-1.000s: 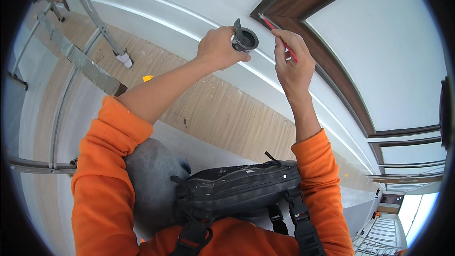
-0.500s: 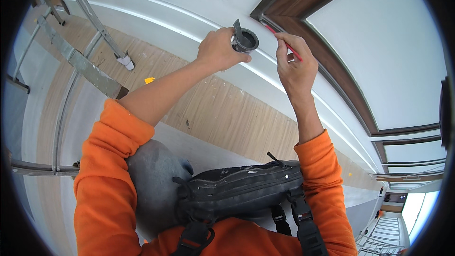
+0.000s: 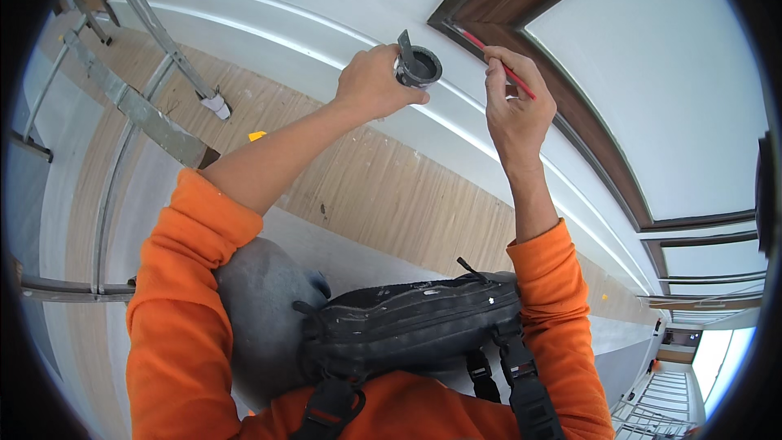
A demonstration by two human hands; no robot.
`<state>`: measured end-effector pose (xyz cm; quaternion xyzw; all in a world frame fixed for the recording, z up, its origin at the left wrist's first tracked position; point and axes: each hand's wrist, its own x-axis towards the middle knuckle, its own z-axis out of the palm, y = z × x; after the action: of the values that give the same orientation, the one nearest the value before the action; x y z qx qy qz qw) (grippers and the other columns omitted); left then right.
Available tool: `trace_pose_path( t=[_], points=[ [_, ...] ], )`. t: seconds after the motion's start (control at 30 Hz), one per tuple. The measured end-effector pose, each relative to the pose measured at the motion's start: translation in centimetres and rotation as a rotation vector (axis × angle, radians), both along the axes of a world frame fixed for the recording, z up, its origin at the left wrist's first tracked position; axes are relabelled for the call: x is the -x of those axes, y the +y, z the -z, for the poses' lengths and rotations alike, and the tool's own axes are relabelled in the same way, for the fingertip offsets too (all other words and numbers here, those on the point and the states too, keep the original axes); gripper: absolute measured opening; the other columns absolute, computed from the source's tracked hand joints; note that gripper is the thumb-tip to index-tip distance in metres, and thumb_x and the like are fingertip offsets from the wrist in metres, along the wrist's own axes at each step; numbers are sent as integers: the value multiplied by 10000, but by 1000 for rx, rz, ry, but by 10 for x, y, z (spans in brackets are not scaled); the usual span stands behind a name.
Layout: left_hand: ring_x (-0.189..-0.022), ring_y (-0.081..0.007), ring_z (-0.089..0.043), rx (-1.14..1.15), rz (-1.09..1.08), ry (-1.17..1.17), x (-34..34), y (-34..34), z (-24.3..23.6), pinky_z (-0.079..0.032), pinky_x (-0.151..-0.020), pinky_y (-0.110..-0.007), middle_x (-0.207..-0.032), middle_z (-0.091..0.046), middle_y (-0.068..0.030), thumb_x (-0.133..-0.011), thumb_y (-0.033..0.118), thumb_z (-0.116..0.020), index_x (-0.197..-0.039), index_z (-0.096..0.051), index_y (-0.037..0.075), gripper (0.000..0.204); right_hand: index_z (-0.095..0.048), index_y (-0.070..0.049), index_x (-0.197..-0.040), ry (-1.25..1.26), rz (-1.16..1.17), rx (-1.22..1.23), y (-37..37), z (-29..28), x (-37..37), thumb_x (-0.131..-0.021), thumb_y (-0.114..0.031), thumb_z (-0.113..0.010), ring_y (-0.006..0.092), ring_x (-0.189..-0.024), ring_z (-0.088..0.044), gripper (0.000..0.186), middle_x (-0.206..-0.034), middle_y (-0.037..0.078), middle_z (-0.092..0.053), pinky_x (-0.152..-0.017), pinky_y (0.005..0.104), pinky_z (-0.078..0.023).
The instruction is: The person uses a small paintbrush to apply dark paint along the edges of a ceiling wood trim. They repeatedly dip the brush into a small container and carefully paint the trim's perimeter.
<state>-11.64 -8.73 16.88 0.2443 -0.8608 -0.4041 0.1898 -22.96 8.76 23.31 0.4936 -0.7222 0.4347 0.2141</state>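
Observation:
In my left hand (image 3: 373,81) is a small cup of dark grey paint (image 3: 420,67), its fingers wrapped round the side. A flat grey strip (image 3: 406,47) stands up at the cup's rim. My right hand (image 3: 520,106) pinches a thin red-handled paintbrush (image 3: 521,84). The brush's tip lies at the dark edge of a brown wooden frame (image 3: 509,8), near its lower left corner; whether it touches cannot be told. White moulded trim (image 3: 326,37) runs below the frame, behind both hands.
A paint-spotted metal ladder (image 3: 155,118) stands at the left. Wood-look floor (image 3: 391,187) stretches below the wall, with a small yellow scrap (image 3: 257,136) on it. A black waist bag (image 3: 407,322) lies across my lap. More framed panels (image 3: 705,261) continue to the right.
My right hand has moved slightly right, and the brush tip has slid a little along the frame's edge. The left hand and cup have hardly moved.

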Motion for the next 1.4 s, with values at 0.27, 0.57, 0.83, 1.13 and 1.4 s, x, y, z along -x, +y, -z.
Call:
trace_pose_path(
  t=[0.27,0.57,0.83,1.13,1.4],
  points=[
    [-1088,-373,-731,6,-11,-1,-1,3,-5,-582,-956,-463,-1117,-772,-186,-691,383,-950,-1150,-746,24,617,-787,-112,-1079,33,7,25,-1,-2,2,-954,-44,-750,99,-771,-713,147,-1037,29,-785,-593,240,-548],
    [-1066,-367,-744,-7,-3,-5,-1,2,-5,-590,-939,-458,-1095,-777,-189,-689,385,-953,-1145,-750,17,621,-788,-115,-1077,3,-23,26,0,-2,1,-960,-32,-741,95,-771,-710,151,-1030,24,-781,-582,235,-534],
    [-1055,-367,-748,20,-2,8,-1,2,-4,-590,-931,-459,-1089,-779,-193,-682,391,-956,-1146,-754,25,624,-790,-109,-1102,4,-34,6,-1,1,1,-968,-38,-737,97,-795,-716,160,-1039,25,-780,-583,232,-532],
    [-1046,-363,-749,12,-1,6,-1,2,-5,-591,-932,-451,-1084,-780,-189,-686,384,-959,-1141,-754,28,613,-790,-97,-1106,-7,-57,60,-3,-1,2,-973,-36,-733,84,-778,-701,157,-1041,27,-783,-569,235,-518],
    [-1050,-370,-746,7,1,28,0,3,-3,-586,-932,-461,-1085,-781,-186,-682,384,-959,-1127,-757,35,601,-793,-90,-1087,-82,-41,50,-5,2,3,-975,-48,-735,87,-712,-664,133,-1022,31,-784,-572,237,-509]
  ],
)
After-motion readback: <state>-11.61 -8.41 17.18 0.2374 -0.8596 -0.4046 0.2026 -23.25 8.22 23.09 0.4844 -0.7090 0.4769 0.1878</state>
